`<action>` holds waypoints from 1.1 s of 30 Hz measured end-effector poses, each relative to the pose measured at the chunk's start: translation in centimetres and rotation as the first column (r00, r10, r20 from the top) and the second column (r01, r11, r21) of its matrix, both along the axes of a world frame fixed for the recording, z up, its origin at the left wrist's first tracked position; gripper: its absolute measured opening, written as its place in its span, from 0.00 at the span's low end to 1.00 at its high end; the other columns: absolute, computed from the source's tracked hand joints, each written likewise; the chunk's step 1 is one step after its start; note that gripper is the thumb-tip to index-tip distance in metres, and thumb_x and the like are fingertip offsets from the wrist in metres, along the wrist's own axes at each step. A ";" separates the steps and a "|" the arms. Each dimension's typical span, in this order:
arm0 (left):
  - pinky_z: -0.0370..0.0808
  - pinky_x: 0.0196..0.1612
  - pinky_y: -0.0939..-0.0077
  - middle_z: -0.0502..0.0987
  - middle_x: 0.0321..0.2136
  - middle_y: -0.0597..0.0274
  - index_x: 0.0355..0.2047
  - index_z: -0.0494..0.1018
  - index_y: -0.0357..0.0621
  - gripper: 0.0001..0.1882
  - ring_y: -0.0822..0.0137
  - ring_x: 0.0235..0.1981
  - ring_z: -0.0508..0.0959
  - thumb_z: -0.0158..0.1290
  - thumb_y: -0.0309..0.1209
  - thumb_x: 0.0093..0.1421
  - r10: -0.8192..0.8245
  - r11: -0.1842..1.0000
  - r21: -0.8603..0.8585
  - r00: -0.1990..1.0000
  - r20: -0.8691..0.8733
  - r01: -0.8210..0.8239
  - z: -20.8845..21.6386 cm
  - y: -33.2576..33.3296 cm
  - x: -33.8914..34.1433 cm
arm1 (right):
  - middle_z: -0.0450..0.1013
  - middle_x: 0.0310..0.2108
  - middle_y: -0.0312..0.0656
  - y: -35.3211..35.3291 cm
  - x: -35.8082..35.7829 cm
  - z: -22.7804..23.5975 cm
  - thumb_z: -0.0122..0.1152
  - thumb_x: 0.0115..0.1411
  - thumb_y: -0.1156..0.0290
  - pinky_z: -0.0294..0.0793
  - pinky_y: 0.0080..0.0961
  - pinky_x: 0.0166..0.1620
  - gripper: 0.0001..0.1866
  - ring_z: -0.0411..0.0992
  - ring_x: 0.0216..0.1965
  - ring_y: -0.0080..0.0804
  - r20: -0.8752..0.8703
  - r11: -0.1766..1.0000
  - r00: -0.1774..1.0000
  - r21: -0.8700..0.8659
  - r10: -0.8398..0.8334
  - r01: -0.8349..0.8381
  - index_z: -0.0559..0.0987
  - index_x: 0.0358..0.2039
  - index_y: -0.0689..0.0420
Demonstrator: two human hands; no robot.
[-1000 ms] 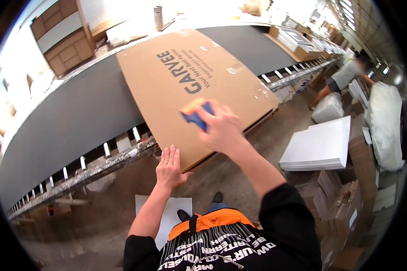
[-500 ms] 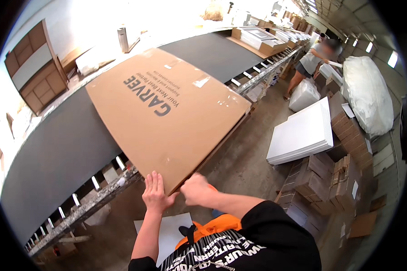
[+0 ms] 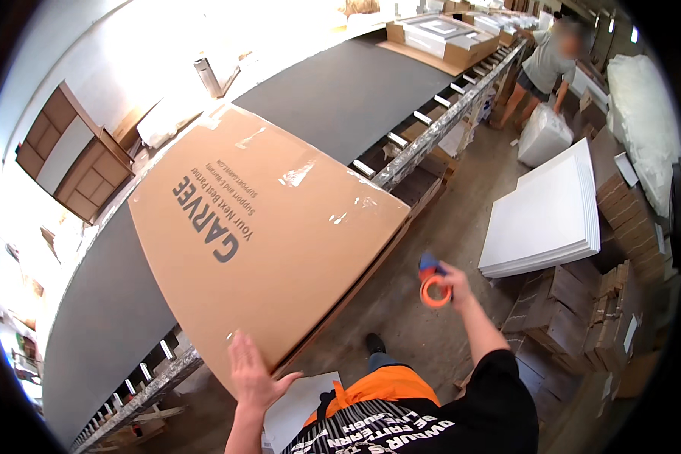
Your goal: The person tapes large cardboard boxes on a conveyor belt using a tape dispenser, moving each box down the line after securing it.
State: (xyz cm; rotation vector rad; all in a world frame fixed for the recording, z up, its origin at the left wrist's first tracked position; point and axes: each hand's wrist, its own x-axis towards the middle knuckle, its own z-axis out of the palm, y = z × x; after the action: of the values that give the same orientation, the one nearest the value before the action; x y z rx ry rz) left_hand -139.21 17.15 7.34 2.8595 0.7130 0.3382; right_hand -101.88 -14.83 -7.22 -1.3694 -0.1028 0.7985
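A large flat cardboard box [image 3: 280,219] lies on the dark conveyor belt [image 3: 340,91], its near edge and corner jutting over the side toward me. Strips of clear tape show on its top. My left hand [image 3: 251,372] rests on the near corner, fingers stretched out and thumb spread. Off the box's right side, my right hand [image 3: 455,286] is wrapped round a tape dispenser [image 3: 434,281] with an orange ring and a blue end. It hangs in the air above the floor, apart from the box.
Metal rollers [image 3: 422,117] and a frame rail run along the belt. White panels [image 3: 541,212] lie stacked at right, beside stacks of brown cartons [image 3: 564,303]. Another person [image 3: 548,68] bends over a white wrapped bundle [image 3: 545,135]. An open box [image 3: 443,41] sits farther up the belt.
My right hand has swung away from the box's near edge to the right, and the tape dispenser now shows clearly in it. My left hand stays at the corner. The view has shifted.
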 end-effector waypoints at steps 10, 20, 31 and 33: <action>0.61 0.64 0.50 0.66 0.56 0.27 0.55 0.65 0.22 0.50 0.34 0.60 0.65 0.59 0.60 0.50 -0.307 0.944 0.149 0.950 0.058 0.295 -5.5 -4.3 30.5 | 0.78 0.34 0.42 12.5 20.9 12.9 0.57 0.43 0.77 0.75 0.21 0.37 0.29 0.75 0.31 0.25 0.120 0.931 0.931 0.080 0.345 -0.355 0.77 0.51 0.68; 0.66 0.60 0.48 0.70 0.53 0.29 0.51 0.70 0.25 0.39 0.35 0.54 0.72 0.63 0.49 0.50 -0.288 0.941 0.191 0.957 0.020 0.279 -4.3 -3.8 31.2 | 0.79 0.42 0.42 1.4 8.4 7.3 0.67 0.38 0.80 0.74 0.18 0.44 0.31 0.74 0.35 0.18 0.032 0.882 0.881 -0.002 0.471 -0.472 0.79 0.49 0.64; 0.71 0.52 0.69 0.72 0.57 0.66 0.37 0.82 0.57 0.14 0.66 0.53 0.75 0.57 0.46 0.54 -0.620 0.342 -0.185 0.074 -0.781 0.921 0.2 -7.8 44.7 | 0.76 0.45 0.39 11.8 -6.3 8.2 0.62 0.48 0.79 0.69 0.16 0.49 0.32 0.70 0.43 0.18 0.021 0.941 0.954 0.175 -0.298 0.290 0.71 0.57 0.69; 0.68 0.55 0.67 0.73 0.56 0.72 0.38 0.83 0.60 0.14 0.65 0.56 0.73 0.54 0.48 0.57 -0.388 0.469 -0.159 0.041 -0.921 0.868 0.2 -7.9 45.5 | 0.76 0.44 0.39 12.1 -7.1 7.8 0.62 0.49 0.77 0.69 0.16 0.49 0.33 0.70 0.43 0.18 0.072 0.932 0.937 0.149 -0.342 0.329 0.70 0.57 0.70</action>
State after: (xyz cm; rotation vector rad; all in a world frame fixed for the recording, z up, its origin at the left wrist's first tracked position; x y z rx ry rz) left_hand -93.74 9.29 7.56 3.1434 -0.9637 -1.5042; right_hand -109.01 -2.73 0.59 -1.2525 0.0037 0.4293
